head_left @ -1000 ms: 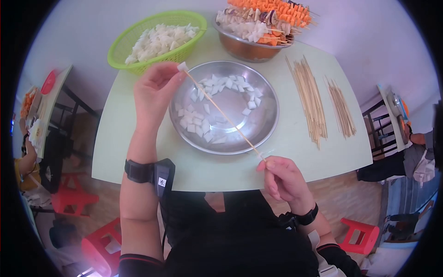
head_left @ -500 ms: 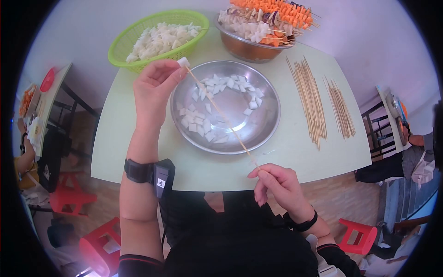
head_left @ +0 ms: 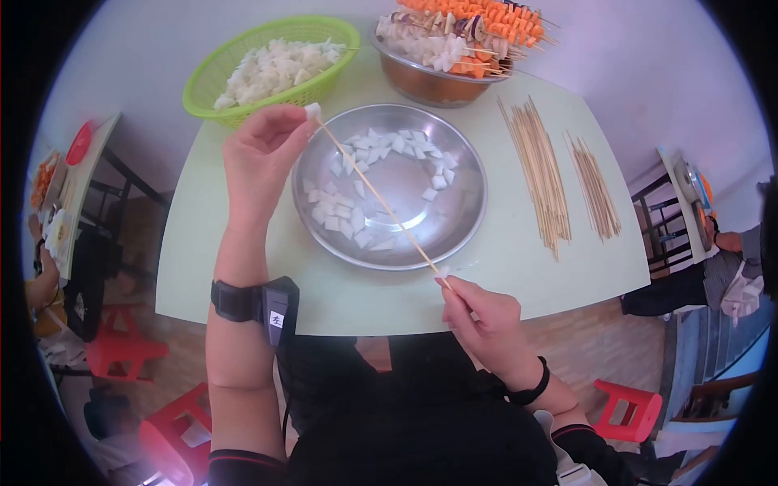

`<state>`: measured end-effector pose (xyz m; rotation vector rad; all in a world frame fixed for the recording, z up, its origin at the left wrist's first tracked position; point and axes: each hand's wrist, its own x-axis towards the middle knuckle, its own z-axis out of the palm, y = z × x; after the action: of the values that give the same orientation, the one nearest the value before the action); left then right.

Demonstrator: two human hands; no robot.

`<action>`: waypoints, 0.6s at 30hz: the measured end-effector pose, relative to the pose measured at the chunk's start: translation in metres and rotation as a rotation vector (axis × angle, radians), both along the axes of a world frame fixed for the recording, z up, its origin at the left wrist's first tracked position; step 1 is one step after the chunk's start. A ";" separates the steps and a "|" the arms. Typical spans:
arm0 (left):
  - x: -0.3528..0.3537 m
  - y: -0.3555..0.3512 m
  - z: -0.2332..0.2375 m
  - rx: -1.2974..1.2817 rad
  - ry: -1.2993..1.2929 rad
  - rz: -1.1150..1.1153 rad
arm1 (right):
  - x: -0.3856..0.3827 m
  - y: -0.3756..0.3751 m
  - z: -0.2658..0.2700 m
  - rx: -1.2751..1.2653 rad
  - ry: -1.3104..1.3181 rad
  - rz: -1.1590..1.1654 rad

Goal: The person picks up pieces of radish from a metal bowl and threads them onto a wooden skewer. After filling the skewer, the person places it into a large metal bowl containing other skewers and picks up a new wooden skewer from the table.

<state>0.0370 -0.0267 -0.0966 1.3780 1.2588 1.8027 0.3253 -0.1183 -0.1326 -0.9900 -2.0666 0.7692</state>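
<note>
A long bamboo skewer (head_left: 377,196) slants across the metal basin, its upper end by my left hand and its lower end by my right. My left hand (head_left: 263,150) pinches a small white cut piece (head_left: 313,111) at the skewer's upper tip. The fingers of my right hand (head_left: 486,318) close around the lower end, with another white piece (head_left: 443,271) right at the fingertips. Beneath the skewer, the round metal basin (head_left: 463,235) contains loose white diamond-cut pieces (head_left: 331,212), spread along its left, far and right sides.
A green basket (head_left: 197,99) of white pieces stands at the back left. Beside it, a metal bowl (head_left: 429,89) is heaped with loaded skewers (head_left: 478,28). Two bundles of bare skewers (head_left: 541,178) lie on the right. Red stools (head_left: 628,411) and other people are around the table.
My right hand has turned and moved slightly up the skewer, and a white piece now shows clearly at its fingertips. My left hand has shifted slightly left, still pinching its piece.
</note>
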 end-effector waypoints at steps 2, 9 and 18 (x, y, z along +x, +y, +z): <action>-0.001 0.000 -0.001 -0.001 0.006 -0.005 | 0.000 0.000 0.002 0.108 -0.053 -0.021; -0.002 0.001 -0.002 0.004 -0.007 -0.036 | 0.008 0.014 0.010 -1.216 0.799 0.441; 0.001 0.000 -0.001 -0.018 0.005 -0.046 | -0.012 0.000 0.007 -0.216 0.092 0.036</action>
<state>0.0382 -0.0265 -0.0976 1.3918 1.2331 1.7542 0.3128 -0.1181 -0.1258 -1.0152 -1.9571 1.0544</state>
